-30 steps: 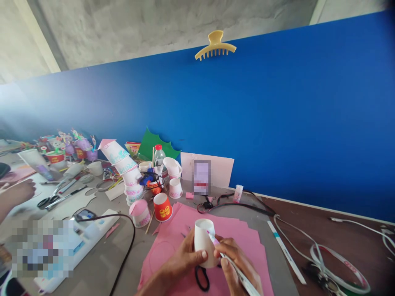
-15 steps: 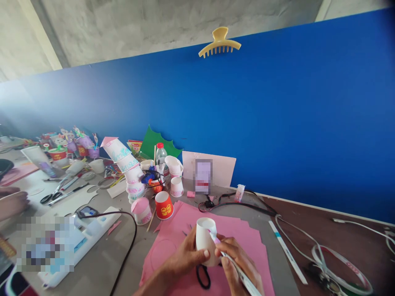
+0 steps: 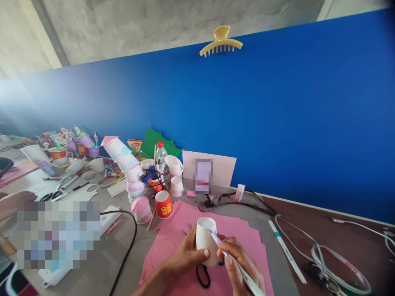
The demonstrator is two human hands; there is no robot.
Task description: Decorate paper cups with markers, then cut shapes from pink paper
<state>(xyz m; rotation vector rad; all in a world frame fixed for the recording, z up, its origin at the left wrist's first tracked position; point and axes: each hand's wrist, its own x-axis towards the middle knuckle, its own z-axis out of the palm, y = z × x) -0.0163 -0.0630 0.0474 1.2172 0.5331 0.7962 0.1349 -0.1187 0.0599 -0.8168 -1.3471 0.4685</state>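
Note:
My left hand is wrapped round a white paper cup, whose open top faces up and slightly toward me. In my right hand is a white marker with a pink tip end, gripped like a pen. The tip is at the right side of the cup, near its rim; I cannot tell whether it touches. Below both hands lie sheets of pink paper. Scissors with black handles rest on the paper, partly hidden by the cup and hands.
A red paper cup and a pink-topped cup stand left of the paper. Behind them leans a tower of stacked cups. A black cable crosses the left side. Another person's hand is at the far left.
My hands and the cup are almost where they were; the marker has shifted very slightly. At the far left, the other person's hand has moved a little.

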